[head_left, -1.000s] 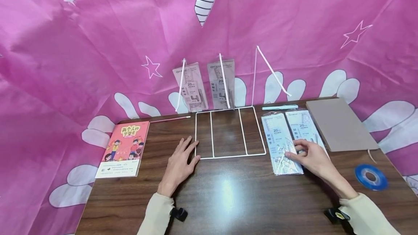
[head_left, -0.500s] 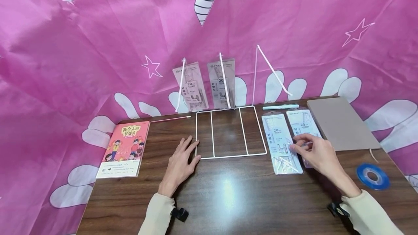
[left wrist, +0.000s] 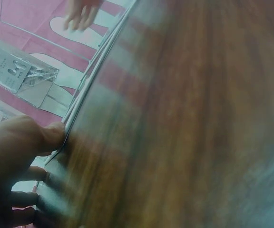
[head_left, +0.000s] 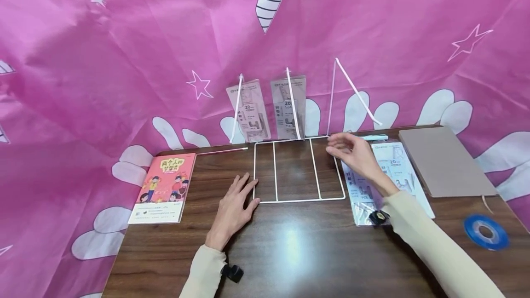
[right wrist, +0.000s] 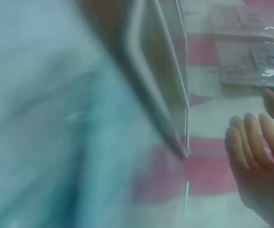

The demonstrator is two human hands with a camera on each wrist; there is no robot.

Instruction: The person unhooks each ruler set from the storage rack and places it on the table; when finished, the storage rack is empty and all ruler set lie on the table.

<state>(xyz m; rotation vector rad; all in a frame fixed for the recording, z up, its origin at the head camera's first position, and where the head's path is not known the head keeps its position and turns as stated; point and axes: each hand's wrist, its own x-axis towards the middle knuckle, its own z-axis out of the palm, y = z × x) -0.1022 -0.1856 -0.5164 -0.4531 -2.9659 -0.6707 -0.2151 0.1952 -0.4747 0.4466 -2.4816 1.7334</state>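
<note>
My left hand [head_left: 233,206] rests on the table with its fingers spread; thumb and index finger touch the near left corner of a white wire rack [head_left: 299,201]. Three prongs rise at the rack's back, and two flat clear packages marked 20 cm [head_left: 253,114] [head_left: 299,105] hang on the left and middle ones. Bare is the right prong [head_left: 358,91]. My right hand [head_left: 352,153], loosely bent and holding nothing, is in the air near that prong's base. Under the right forearm lie two more packages [head_left: 364,192] [head_left: 397,164], partly covered. The left wrist view shows my left thumb [left wrist: 53,135] against the wire.
A pink picture book [head_left: 165,187] and a red pencil [head_left: 223,151] lie left. To the right are a pale blue pen [head_left: 376,137], a grey-brown notebook [head_left: 447,162] and a roll of blue tape [head_left: 498,238]. A pink cloth [head_left: 145,59] hangs behind the table.
My right hand has left the packages on the table and moved up and left towards the bare prong, without a package. The left hand stays at the rack. The head view has shifted slightly.
</note>
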